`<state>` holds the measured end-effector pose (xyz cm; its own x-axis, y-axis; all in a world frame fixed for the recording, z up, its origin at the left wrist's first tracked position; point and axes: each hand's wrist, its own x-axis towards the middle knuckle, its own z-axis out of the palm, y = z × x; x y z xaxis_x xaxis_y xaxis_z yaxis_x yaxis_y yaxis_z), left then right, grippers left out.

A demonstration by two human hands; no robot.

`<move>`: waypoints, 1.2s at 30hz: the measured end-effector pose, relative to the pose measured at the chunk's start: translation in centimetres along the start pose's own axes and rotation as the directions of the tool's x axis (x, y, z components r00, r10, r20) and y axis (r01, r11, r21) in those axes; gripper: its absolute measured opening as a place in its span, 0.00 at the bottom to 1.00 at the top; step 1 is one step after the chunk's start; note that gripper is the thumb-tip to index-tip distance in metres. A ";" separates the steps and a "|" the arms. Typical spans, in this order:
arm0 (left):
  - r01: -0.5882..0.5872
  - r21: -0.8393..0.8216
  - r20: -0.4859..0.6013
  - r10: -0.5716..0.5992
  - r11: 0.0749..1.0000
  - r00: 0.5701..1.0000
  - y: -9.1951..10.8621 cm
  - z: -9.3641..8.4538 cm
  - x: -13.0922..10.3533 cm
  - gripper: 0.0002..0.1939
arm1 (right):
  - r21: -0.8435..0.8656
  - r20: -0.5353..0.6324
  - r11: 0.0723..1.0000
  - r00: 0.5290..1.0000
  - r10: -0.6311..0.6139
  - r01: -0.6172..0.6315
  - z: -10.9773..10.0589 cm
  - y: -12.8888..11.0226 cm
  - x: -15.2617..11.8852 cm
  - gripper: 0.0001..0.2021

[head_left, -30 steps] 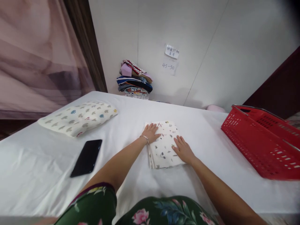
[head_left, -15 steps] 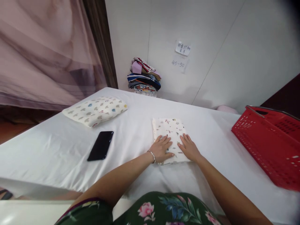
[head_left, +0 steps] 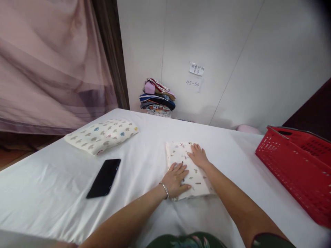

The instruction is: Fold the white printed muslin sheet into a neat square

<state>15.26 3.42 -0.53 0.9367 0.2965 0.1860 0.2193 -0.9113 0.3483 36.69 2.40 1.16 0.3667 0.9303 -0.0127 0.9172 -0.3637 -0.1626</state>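
Observation:
A folded white cloth (head_left: pixel 198 174) with small printed motifs lies flat on the white-covered table (head_left: pixel 144 151). My left hand (head_left: pixel 176 181) rests on its near left part, palm down with the fingers spread. Farther up, my right hand (head_left: pixel 199 156) lies flat across the cloth's far right edge, its fingers stretched out. Neither hand grips anything. A bracelet (head_left: pixel 164 190) circles my left wrist.
A black phone (head_left: pixel 103 178) lies left of my hands, with a patterned white pillow-like piece (head_left: pixel 102 136) behind it. On the right stands a red basket (head_left: pixel 292 165). Folded fabrics (head_left: pixel 157 98) are stacked by the wall, below paper notes (head_left: pixel 196 69). A pink curtain (head_left: pixel 51 69) hangs at left.
My right hand has slid away from me along the cloth, toward its far right corner. My left hand stays on the near left part. The view has tilted up somewhat.

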 end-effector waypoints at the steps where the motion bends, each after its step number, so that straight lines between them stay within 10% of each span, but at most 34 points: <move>1: -0.003 -0.003 -0.004 0.003 1.000 1.000 0.0 0.1 0.0 0.33 | 0.000 0.042 1.000 0.999 0.032 -0.032 0.6 0.3 0.5 0.30; 14: 0.141 -0.035 -0.038 -0.142 0.989 0.989 -0.4 -1.5 1.9 0.33 | 0.024 0.012 1.000 1.000 -0.004 0.004 0.4 0.2 3.0 0.31; 24: 0.315 -0.016 -0.038 -0.316 0.949 0.948 -2.8 0.9 2.3 0.35 | 0.233 0.019 0.972 0.999 0.038 -0.041 1.3 1.1 4.2 0.30; 32: 0.350 -0.171 -0.067 -0.365 0.921 0.928 -2.9 0.4 2.4 0.31 | 0.874 0.177 0.373 0.918 0.356 -0.313 0.5 6.6 -4.6 0.33; 36: 0.460 -0.297 -0.202 -0.526 0.837 0.826 -3.1 0.2 2.3 0.27 | 0.920 0.328 0.107 0.892 0.312 -0.376 0.4 7.9 -9.4 0.34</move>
<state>16.77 6.87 -1.40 0.6035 0.7820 0.1558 0.5338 -0.5413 0.6497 40.39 -9.23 -0.36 0.5615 0.7320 -0.3859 -0.1834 -0.3447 -0.9206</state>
